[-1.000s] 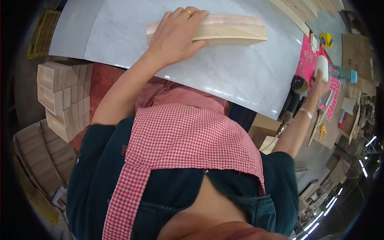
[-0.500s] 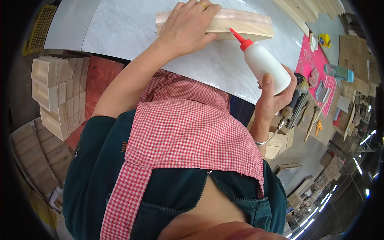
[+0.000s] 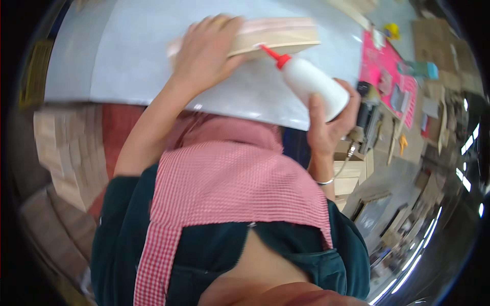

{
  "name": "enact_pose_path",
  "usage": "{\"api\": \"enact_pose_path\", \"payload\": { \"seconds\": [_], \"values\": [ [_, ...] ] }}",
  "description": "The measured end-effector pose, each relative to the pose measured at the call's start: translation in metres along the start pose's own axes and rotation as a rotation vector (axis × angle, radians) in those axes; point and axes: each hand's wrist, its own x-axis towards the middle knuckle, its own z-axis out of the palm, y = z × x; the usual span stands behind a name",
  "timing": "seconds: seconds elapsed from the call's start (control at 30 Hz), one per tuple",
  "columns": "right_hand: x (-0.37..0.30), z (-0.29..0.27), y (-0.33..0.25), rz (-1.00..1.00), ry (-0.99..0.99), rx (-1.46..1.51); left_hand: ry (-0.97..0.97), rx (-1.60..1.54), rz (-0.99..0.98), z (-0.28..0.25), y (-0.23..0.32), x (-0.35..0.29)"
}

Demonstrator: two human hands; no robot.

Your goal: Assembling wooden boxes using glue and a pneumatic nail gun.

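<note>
My left hand (image 3: 206, 53) lies over the left part of a long, pale wooden piece (image 3: 280, 33), fingers over its top and thumb along its near side. Whether the piece is a solid block or a small box, I cannot tell. My right hand (image 3: 332, 117) is wrapped round a white squeeze bottle (image 3: 314, 84) with a red pointed nozzle (image 3: 275, 56). The bottle is tilted, and its tip meets the wooden piece's near edge, right of my left hand. A small white spot shows at the tip.
Under the wood is a pale, smooth table (image 3: 138, 61). Stacked wooden boxes (image 3: 66, 153) stand at the left on a red surface (image 3: 120, 127). A pink sheet (image 3: 380, 66) with small items and a tool with a hose (image 3: 357, 135) are at the right.
The view has turned and blurred, so hands, wood and bottle sit further left in the picture. The nozzle tip stays at about the same place along the wood's edge.
</note>
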Motion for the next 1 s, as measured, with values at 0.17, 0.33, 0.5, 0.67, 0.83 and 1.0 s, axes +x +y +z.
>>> {"api": "enact_pose_path", "payload": {
  "seconds": [0.17, 0.33, 0.5, 0.67, 0.83, 1.0],
  "values": [
    [0.023, -0.026, 0.053, 0.172, 0.319, 0.191, -0.097, -0.010, -0.062, -0.005, 0.000, 0.000],
    [0.104, -0.071, 0.149, 0.156, 0.576, 0.029, -0.120, -0.025, -0.084, -0.009, 0.007, 0.002],
    [0.191, -0.106, 0.240, 0.359, 0.501, -0.451, -0.150, -0.032, -0.082, -0.010, 0.011, 0.001],
    [0.229, -0.112, 0.306, 0.462, 0.273, -0.750, -0.125, -0.062, -0.057, -0.005, 0.007, 0.002],
    [0.227, -0.069, 0.223, -0.012, -0.048, -0.805, -0.043, -0.021, -0.034, -0.008, 0.004, -0.002],
    [0.112, 0.017, 0.072, -0.664, -0.318, -0.267, -0.052, 0.028, -0.082, -0.006, 0.006, -0.005]
  ]
}}
